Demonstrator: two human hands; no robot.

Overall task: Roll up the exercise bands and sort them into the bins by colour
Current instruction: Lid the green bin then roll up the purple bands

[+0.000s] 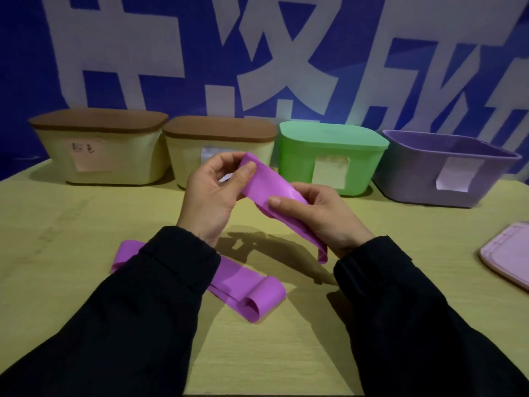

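A purple exercise band is held flat above the table between both hands. My left hand pinches its far upper end. My right hand grips its lower part, whose end hangs below the palm. A second purple band lies on the table under my left sleeve, loosely folded with a curl at its right end. The open purple bin stands at the back right with a paper label on its front.
Two cream bins with brown lids and a lidded green bin stand along the back of the yellow table. A pink lid lies at the right edge. A blue banner hangs behind.
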